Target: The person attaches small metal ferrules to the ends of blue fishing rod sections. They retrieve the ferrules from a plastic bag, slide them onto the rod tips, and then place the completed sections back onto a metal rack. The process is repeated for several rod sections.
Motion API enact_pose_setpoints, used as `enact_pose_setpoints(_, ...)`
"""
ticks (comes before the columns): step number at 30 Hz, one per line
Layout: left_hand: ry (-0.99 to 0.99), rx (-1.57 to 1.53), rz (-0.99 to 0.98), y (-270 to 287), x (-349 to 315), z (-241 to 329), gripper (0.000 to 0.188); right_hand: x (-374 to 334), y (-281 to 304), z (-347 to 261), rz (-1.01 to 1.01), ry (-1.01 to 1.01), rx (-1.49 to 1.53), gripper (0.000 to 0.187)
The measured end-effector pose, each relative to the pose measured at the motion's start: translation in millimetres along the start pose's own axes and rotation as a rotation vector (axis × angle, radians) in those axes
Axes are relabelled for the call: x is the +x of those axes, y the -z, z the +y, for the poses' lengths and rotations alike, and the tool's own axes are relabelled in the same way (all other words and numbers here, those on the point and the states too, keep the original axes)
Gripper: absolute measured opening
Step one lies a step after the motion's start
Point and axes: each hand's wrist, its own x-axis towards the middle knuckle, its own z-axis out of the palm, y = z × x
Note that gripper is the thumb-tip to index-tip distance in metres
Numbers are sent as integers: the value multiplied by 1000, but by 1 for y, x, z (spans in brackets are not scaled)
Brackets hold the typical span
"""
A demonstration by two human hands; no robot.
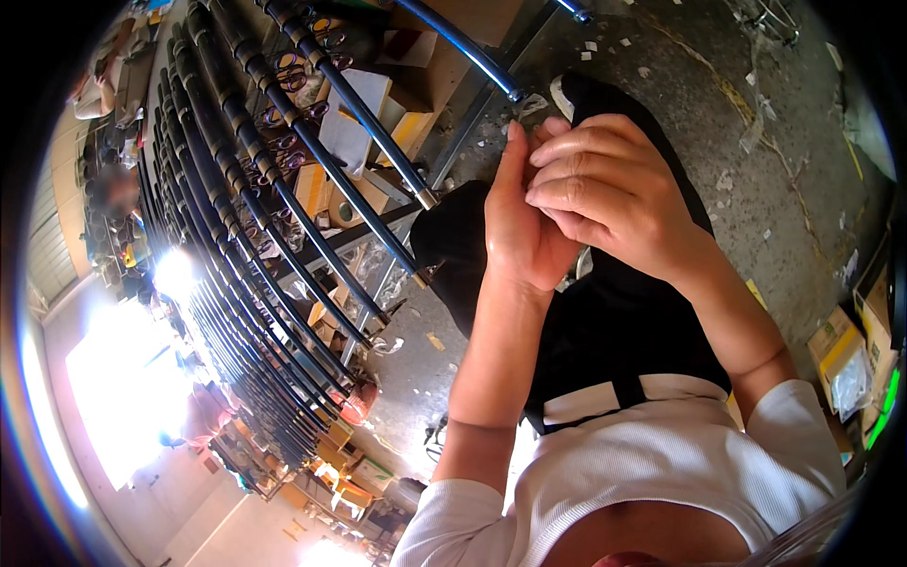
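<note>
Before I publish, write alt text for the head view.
A person's left hand and right hand cup together above black trousers, hiding anything between them. Long dark rods slant in a row at left; grey floor shows at right.

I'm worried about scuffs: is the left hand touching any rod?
Apart. In the head view, floor separates the left hand from the upper rod, and black trousers separate it from the rods leftward.

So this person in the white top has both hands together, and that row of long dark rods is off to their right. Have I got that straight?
Not quite: the row of long dark rods is off to the person's left, as the head view shows. The rest stands.
</note>
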Motion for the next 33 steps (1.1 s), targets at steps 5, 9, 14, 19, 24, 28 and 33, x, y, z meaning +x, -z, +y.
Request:
enact_pose_setpoints(5,-75,109,56,-7,6,-5,27,6,11,0,137,-79,236,17)
enact_pose_setpoints(9,-169,188,-38,-8,13,6,20,6,15,-3,282,-329,566,19)
enact_pose_setpoints(14,-188,110,-155,-28,18,25,27,12,21,4,256,-248,466,18)
enact_pose_setpoints(19,-163,43,-381,-45,27,38,35,14,23,3,260,-493,964,19)
enact_pose_setpoints(24,-172,68,-474,-58,31,38,37,30,15,0,309,-464,1268,20)
enact_pose_setpoints(28,-280,116,-486,-57,31,34,36,40,5,3,323,-405,1237,24)
enact_pose_setpoints(33,-290,168,-509,-54,32,37,35,40,4,8,300,-435,1267,23)
